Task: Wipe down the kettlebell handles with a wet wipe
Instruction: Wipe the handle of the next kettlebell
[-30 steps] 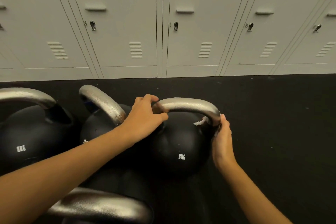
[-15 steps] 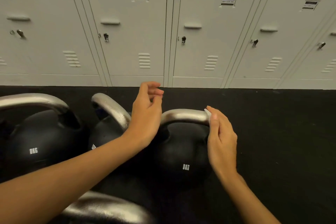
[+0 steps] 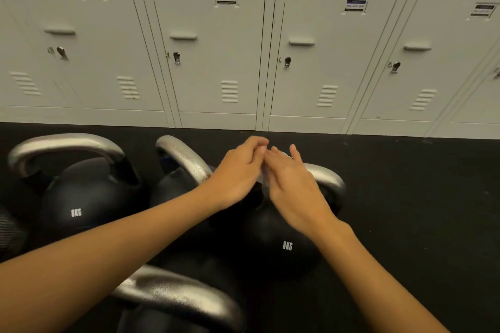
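The two hands meet above the handle of the front kettlebell (image 3: pixel 284 240), with their fingertips touching or almost touching. The left hand (image 3: pixel 238 170) has its fingers bent inward toward the thumb, like a pinch, but the motion blur hides what is between them. The right hand (image 3: pixel 290 178) has its fingers rather straight and close together, pointing up and to the left, and it covers the middle of the handle. A small pale patch at the gap between the hands may be the wet wipe (image 3: pixel 262 178); which hand holds it cannot be told. The kettlebell is a black ball marked "8KG" with a silver handle (image 3: pixel 328 177), which shows only to the right of the right hand. It stands on the black floor (image 3: pixel 419 211). Three more black kettlebells with silver handles stand to the left and in front, near it. White lockers (image 3: pixel 216 48) line the wall behind.
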The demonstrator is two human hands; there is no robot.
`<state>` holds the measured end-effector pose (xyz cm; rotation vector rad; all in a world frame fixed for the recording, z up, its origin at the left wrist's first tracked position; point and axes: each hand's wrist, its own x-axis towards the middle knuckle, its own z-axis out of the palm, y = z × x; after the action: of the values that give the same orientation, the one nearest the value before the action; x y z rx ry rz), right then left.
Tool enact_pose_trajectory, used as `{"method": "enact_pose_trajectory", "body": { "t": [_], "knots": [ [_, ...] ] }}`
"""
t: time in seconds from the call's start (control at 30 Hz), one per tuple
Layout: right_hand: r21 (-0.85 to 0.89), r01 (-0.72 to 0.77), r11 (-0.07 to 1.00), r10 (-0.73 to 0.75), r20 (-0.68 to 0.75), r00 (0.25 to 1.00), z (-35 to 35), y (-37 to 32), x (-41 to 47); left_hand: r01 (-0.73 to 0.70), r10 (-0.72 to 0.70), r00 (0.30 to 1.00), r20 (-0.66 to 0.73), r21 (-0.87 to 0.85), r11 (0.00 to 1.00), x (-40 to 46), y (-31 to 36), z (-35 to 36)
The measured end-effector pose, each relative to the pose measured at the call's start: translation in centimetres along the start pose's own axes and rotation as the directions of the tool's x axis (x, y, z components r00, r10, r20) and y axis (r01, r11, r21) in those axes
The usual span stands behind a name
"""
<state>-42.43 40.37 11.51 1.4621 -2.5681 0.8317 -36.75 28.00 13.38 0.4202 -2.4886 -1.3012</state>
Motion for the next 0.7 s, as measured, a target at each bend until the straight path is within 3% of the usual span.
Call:
{"method": "enact_pose_trajectory", "body": {
  "t": [0.1,0.27,0.47,0.7],
  "knots": [
    [0.233,-0.08,0.969,0.111,-0.121,0.986,-1.3,0.0,-0.7,-0.117,0.105,0.989,0.102,0.114,0.987,-0.2,0.4,-0.3],
    [0.353,-0.21,0.912,0.335,-0.345,0.876,-3.9,2.2,-2.2,-0.266,0.177,0.941,0.287,0.31,0.913,-1.0,0.0,-0.7],
    [0.438,-0.358,0.825,0.518,-0.33,0.789,-5.0,4.7,-3.1,-0.073,0.021,0.989,0.149,0.356,0.932,-2.4,-0.3,0.4],
    [0.527,-0.369,0.765,0.571,-0.292,0.768,-4.2,5.1,-3.5,-0.016,-0.159,0.948,0.277,0.538,0.843,-0.2,0.3,-1.1]
  ]
}}
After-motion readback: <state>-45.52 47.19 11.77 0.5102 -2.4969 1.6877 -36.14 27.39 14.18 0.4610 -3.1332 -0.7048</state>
